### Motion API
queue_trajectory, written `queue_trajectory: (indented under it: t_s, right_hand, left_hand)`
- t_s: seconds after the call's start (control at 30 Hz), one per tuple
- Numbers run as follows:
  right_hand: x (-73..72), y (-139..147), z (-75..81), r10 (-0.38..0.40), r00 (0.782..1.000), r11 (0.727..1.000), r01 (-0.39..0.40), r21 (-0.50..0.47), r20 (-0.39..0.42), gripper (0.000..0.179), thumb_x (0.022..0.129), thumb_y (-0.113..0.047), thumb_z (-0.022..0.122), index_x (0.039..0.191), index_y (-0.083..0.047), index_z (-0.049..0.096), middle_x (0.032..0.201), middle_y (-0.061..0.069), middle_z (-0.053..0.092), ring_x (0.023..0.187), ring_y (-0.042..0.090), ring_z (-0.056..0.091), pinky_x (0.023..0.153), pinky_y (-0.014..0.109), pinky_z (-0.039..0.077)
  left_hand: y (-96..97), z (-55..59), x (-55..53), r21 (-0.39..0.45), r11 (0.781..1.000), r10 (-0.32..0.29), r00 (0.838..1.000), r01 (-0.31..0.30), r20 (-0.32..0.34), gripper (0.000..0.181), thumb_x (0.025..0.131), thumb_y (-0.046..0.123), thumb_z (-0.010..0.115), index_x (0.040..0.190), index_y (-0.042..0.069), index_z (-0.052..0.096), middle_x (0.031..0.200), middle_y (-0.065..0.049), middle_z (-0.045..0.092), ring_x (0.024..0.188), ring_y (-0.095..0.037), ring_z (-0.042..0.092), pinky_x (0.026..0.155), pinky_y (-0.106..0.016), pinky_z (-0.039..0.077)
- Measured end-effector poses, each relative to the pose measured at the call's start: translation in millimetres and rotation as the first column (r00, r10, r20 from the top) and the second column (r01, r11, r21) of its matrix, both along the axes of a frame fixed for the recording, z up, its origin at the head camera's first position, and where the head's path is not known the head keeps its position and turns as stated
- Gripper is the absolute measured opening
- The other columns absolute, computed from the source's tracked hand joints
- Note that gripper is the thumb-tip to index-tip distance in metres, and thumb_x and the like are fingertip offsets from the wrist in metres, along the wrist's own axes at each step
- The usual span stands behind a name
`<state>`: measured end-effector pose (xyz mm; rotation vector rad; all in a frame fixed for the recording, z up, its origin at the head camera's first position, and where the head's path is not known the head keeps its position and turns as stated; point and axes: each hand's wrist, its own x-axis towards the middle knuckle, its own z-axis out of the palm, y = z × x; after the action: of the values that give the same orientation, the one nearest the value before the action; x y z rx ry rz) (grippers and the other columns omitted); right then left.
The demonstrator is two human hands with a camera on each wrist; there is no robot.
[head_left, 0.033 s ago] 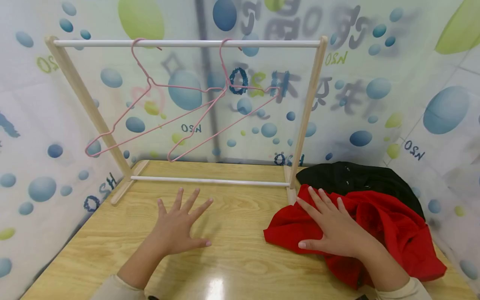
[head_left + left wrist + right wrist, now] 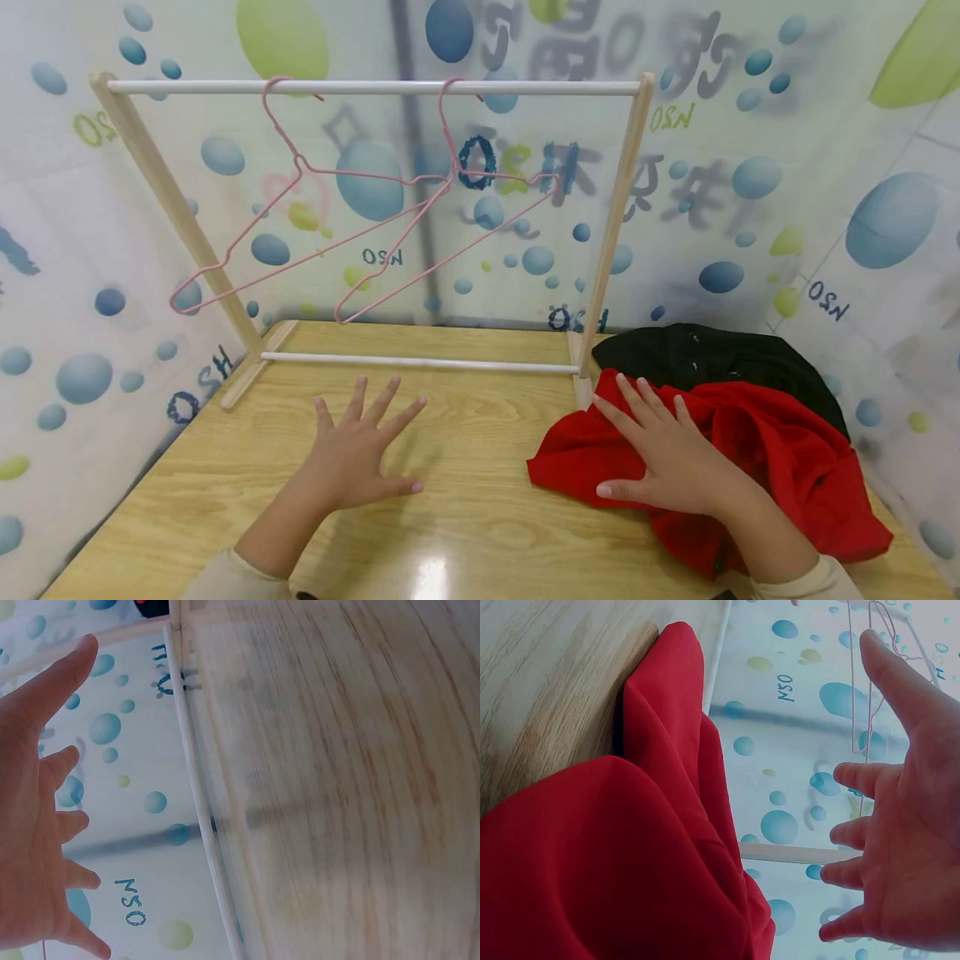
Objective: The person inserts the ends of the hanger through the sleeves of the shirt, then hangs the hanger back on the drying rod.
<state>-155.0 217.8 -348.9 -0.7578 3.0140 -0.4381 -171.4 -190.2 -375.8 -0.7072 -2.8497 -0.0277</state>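
Note:
My left hand (image 2: 351,462) hovers over the table with its fingers spread, in front of the rack, and holds nothing. The right hand (image 2: 675,458), fingers also spread, hangs above a crumpled red cloth (image 2: 802,467); the right wrist view shows a gap between that palm and the red folds (image 2: 630,847). Behind the red cloth lies a black cloth (image 2: 720,354), partly covered by it. Two pink hangers, a left one (image 2: 225,265) and a right one (image 2: 390,257), hang bare from the rack's white top bar (image 2: 525,87).
The rack has wooden side posts (image 2: 617,225) and a white lower bar (image 2: 420,361) near the wood-grain table (image 2: 465,433). A patterned curtain (image 2: 750,217) with blue and green dots closes in the back and sides.

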Motion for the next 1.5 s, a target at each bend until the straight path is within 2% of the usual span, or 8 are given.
queue_trajectory:
  t_s: [0.3, 0.73, 1.0, 1.13, 1.27, 1.37, 1.5]
  right_hand:
    - [2.7, 0.8, -0.3, -0.012, 1.0, 1.0, 0.012, 0.011, 0.007, 0.099, 0.074, -0.068, 0.069, 0.154, -0.022, 0.032, 0.161, 0.017, 0.013, 0.144, 0.046, 0.008, 0.103, 0.076, 0.007]
    - [6.0, 4.6, 4.3, -0.043, 0.999, 0.999, 0.043, 0.033, -0.018, 0.106, 0.069, -0.075, 0.066, 0.154, -0.023, 0.031, 0.161, 0.017, 0.014, 0.144, 0.045, 0.008, 0.103, 0.076, 0.009]
    - [9.3, 9.2, 6.4, -0.074, 0.997, 0.996, 0.075, 0.039, -0.016, 0.108, 0.067, -0.073, 0.07, 0.154, -0.026, 0.029, 0.162, 0.014, 0.011, 0.142, 0.049, 0.013, 0.093, 0.083, 0.014]
    - [10.3, 13.4, 7.5, -0.087, 0.996, 0.996, 0.088, 0.034, -0.019, 0.108, 0.066, -0.071, 0.073, 0.154, -0.026, 0.03, 0.162, 0.013, 0.012, 0.141, 0.048, 0.017, 0.093, 0.082, 0.017]
    - [10.8, 18.9, 9.6, -0.087, 0.996, 0.996, 0.087, -0.001, -0.024, 0.106, 0.066, -0.067, 0.076, 0.153, -0.023, 0.033, 0.16, 0.014, 0.018, 0.14, 0.046, 0.024, 0.097, 0.072, 0.032]
    - [11.5, 22.5, 12.2, -0.081, 0.996, 0.996, 0.08, -0.026, -0.029, 0.105, 0.068, -0.064, 0.078, 0.152, -0.02, 0.034, 0.158, 0.015, 0.024, 0.137, 0.045, 0.03, 0.093, 0.061, 0.045]
    - [13.1, 26.2, 16.9, -0.072, 0.996, 0.997, 0.07, -0.029, -0.058, 0.1, 0.07, -0.062, 0.078, 0.15, -0.016, 0.038, 0.154, 0.015, 0.032, 0.133, 0.04, 0.037, 0.088, 0.054, 0.051]
  left_hand:
    - [1.7, -0.7, 1.2, 0.003, 1.0, -0.005, 1.0, 0.005, 0.009, 0.099, 0.069, 0.077, 0.065, 0.152, 0.033, 0.034, 0.16, -0.012, 0.021, 0.14, -0.054, 0.014, 0.088, -0.086, 0.011]
    - [4.6, -0.4, -2.8, -0.005, 1.0, -0.021, 1.0, 0.021, -0.02, 0.099, 0.07, 0.078, 0.063, 0.152, 0.034, 0.033, 0.159, -0.013, 0.023, 0.141, -0.053, 0.012, 0.089, -0.086, 0.011]
    - [11.9, 0.0, -2.0, 0.005, 0.999, -0.039, 0.999, 0.039, -0.008, 0.099, 0.07, 0.078, 0.063, 0.153, 0.035, 0.031, 0.159, -0.013, 0.023, 0.141, -0.053, 0.012, 0.089, -0.086, 0.013]
    - [15.8, -1.2, -4.2, 0.011, 0.999, -0.05, 0.999, 0.05, -0.01, 0.101, 0.07, 0.079, 0.063, 0.153, 0.034, 0.03, 0.16, -0.012, 0.022, 0.142, -0.05, 0.013, 0.09, -0.085, 0.016]
    - [20.0, -1.2, -5.6, 0.028, 0.997, -0.078, 0.997, 0.078, -0.009, 0.104, 0.069, 0.078, 0.064, 0.154, 0.029, 0.03, 0.16, -0.011, 0.021, 0.143, -0.047, 0.014, 0.095, -0.081, 0.017]
    - [23.9, -0.2, -6.4, 0.049, 0.993, -0.105, 0.994, 0.106, -0.008, 0.105, 0.069, 0.076, 0.067, 0.154, 0.024, 0.032, 0.16, -0.012, 0.021, 0.143, -0.046, 0.015, 0.099, -0.078, 0.018]
    - [30.0, 0.7, -8.2, 0.087, 0.986, -0.141, 0.99, 0.142, -0.011, 0.104, 0.071, 0.072, 0.069, 0.153, 0.018, 0.034, 0.159, -0.012, 0.024, 0.144, -0.043, 0.018, 0.1, -0.077, 0.019]
